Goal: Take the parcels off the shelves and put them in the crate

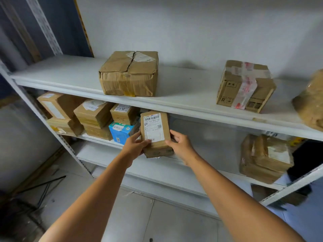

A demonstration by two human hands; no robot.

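Held parcel: a small brown cardboard parcel [156,133] with a white barcode label on its top face, held in front of the edge of the middle shelf [209,165], tilted up toward the camera.
Left hand: the left hand [135,145] grips the left lower side of the held parcel, the thumb lies on the label, the fingers are curled under the box.
Right hand: the right hand [180,143] grips the right side of the same parcel, the fingers are bent around its edge.
Hands together: both are clamped on the one parcel, one on each side.
Top shelf: the top shelf [70,74] bears a crumpled box [129,74] with a torn lid, a taped box [244,86] with red and white tape well apart to the right, and a wrapped brown bundle [311,102] at the right border.
Middle shelf, left: several brown boxes stacked [94,116], and a blue box [121,131] just beside the left hand.
Middle shelf, right: a worn brown parcel [264,158] with a white label.
Crate: I cannot see it in this view.
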